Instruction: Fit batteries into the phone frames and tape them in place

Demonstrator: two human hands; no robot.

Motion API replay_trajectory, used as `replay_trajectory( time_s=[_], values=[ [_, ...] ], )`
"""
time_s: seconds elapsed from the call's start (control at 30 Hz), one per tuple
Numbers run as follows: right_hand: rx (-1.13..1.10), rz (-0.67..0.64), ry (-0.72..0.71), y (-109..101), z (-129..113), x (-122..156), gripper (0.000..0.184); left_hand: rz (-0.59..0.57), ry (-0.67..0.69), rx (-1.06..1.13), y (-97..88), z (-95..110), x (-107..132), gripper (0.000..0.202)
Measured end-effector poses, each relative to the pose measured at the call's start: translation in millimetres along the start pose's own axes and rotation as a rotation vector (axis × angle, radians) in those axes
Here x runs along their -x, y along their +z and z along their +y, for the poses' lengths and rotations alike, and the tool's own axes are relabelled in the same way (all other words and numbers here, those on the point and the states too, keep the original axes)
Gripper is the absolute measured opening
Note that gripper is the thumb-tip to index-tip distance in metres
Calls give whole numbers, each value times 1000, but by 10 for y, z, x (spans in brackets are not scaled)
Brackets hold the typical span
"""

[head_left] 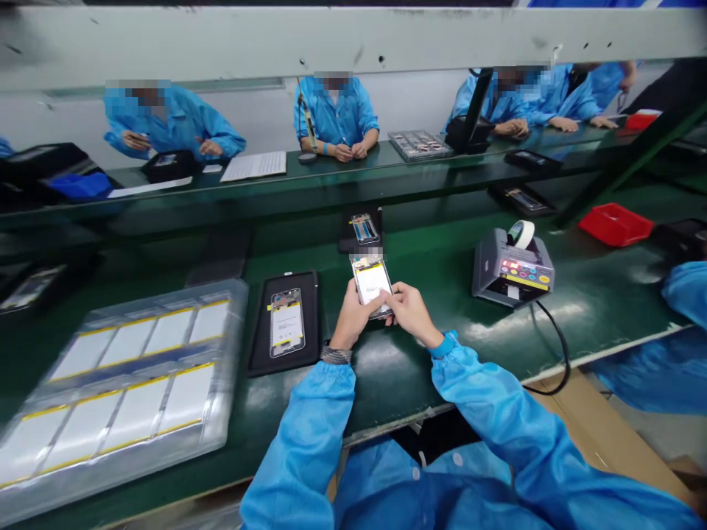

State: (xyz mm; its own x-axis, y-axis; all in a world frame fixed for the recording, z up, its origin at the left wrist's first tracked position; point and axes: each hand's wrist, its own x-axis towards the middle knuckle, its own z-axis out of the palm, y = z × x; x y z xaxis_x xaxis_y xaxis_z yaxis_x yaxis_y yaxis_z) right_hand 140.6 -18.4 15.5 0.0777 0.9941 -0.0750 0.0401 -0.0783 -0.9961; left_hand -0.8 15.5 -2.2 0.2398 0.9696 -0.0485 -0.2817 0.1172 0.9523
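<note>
Left hand [350,318] and right hand [409,313]: fingers closed on lower end of phone body [371,283], held above table [442,258]. Risk: end-only grip. A slip could tip it onto the table.

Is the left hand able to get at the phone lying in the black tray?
Probably yes: the tray phone in its black tray lies just beside the left hand, nothing between. That hand and the right hand are gripping a second phone, though.
</note>
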Motion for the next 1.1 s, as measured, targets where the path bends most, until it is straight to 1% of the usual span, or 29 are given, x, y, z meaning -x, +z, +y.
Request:
replay_trajectory(
  time_s=[0.07,0.17,0.23,0.3,0.37,0.4,0.47,0.53,0.57,0.6,0.67,0.73,0.77,0.83,1.0,1.1],
  values=[
    [11,-44,9,26,-28,-38,58,41,8,10,-20,-20,5,75],
    [50,-123,19,25,-82,-68,65,82,-13,54,-72,-16,-1,73],
    [82,-172,31,0,-127,-97,69,123,-18,23,-157,49,-59,69],
    [98,-206,24,-41,-165,-151,72,192,12,-82,-329,204,-181,66],
    [101,-211,-4,-97,-166,-235,72,277,60,-241,-620,465,-355,64],
    [107,-197,-23,-130,-143,-287,70,320,84,-324,-809,630,-452,63],
    [135,-129,-62,-205,-41,-401,67,429,72,-483,-1250,1003,-643,63],
    [174,-26,-92,-279,110,-505,64,549,-16,-657,-1716,1387,-794,65],
    [190,16,-102,-311,189,-546,62,566,-89,-754,-1939,1566,-849,65],
    [201,42,-111,-335,263,-578,59,591,-127,-793,-2145,1729,-888,63],
    [226,56,-134,-360,376,-615,54,619,-192,-846,-2499,1987,-936,58],
    [262,41,-161,-359,439,-625,50,627,-251,-886,-2774,2140,-971,56],
    [281,38,-169,-354,455,-624,49,626,-275,-901,-2887,2179,-993,57],
    [300,32,-168,-346,472,-616,47,615,-312,-919,-3080,2195,-1056,57],
    [298,15,-132,-360,498,-599,46,576,-360,-957,-3482,2060,-1229,51],
    [305,26,-119,-371,503,-601,46,572,-371,-1025,-3660,1987,-1231,48]
  ],
)
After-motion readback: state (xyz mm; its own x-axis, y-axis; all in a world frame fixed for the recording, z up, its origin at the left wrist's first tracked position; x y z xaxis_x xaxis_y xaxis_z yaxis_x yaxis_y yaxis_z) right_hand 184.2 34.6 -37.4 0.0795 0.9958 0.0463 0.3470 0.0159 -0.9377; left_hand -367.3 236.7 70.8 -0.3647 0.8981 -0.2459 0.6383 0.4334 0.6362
